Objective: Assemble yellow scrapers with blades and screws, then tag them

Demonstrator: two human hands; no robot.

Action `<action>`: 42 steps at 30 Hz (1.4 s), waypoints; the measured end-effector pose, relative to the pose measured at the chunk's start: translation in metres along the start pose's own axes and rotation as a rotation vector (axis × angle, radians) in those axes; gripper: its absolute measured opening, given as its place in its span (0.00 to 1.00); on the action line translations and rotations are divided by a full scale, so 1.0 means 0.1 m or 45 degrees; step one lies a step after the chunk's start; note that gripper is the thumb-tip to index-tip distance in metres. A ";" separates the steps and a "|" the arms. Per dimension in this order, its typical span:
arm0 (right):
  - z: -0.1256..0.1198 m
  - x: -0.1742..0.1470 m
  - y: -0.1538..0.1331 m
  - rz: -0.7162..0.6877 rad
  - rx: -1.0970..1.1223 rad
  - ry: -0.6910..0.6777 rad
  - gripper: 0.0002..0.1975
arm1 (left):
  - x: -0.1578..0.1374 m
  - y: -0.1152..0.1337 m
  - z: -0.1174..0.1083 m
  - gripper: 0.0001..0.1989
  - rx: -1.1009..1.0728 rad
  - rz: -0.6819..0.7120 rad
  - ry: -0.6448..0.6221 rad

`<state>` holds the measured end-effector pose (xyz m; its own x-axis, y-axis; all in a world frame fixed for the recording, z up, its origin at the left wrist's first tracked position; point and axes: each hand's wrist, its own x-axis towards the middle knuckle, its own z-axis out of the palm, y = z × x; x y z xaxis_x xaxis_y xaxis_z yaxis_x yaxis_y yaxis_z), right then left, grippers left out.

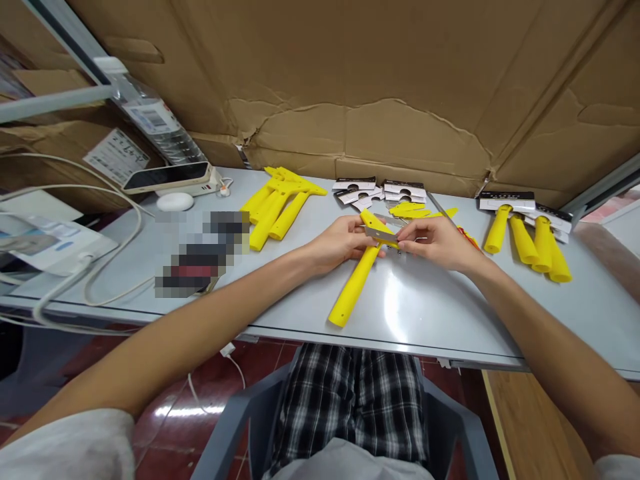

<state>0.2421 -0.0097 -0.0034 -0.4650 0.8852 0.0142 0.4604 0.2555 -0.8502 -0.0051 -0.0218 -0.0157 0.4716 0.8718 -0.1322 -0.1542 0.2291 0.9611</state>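
Observation:
My left hand (pixel 336 248) grips the head of a yellow plastic scraper handle (pixel 354 288), whose round shaft slants down toward the table's front edge. Between the fingertips of my right hand (pixel 443 243) is one end of a flat metal blade (pixel 380 234), lying across the handle's head. Small metal bits partly show under my right fingers, too small to name. Several loose yellow handles (pixel 273 217) are piled beyond my left hand. Flat yellow pieces (pixel 413 211) lie just past my right hand, near a thin tool with a red and yellow end (pixel 469 238).
Black-and-white cards (pixel 356 185) lie at the back. At right, several yellow handles (pixel 524 241) have cards attached. Toward the left are a blurred-out item (pixel 200 257), a phone (pixel 170 177), a white oval case (pixel 175 202), a water bottle (pixel 155 120) and white cables (pixel 137 227). Cardboard (pixel 350 80) walls the back.

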 end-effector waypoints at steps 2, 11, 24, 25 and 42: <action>0.00 0.00 -0.01 -0.006 -0.003 0.018 0.25 | 0.00 0.01 0.01 0.21 -0.006 0.006 0.010; -0.02 0.00 -0.02 0.009 -0.057 0.161 0.20 | 0.01 0.02 0.01 0.16 0.013 -0.009 0.043; -0.13 0.03 -0.04 -0.057 0.508 0.437 0.26 | 0.02 0.01 0.02 0.10 -0.002 -0.063 0.137; -0.15 0.02 -0.06 -0.072 0.558 0.460 0.25 | 0.02 0.01 0.01 0.10 0.004 -0.063 0.124; 0.12 -0.01 -0.15 0.061 0.404 0.212 0.36 | -0.11 -0.06 0.20 0.11 0.432 0.141 -0.038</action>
<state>0.2263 -0.0197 0.0032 -0.3068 0.9512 0.0339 0.2086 0.1019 -0.9727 0.0086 -0.0414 -0.0155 0.4942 0.8691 -0.0205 0.0890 -0.0271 0.9957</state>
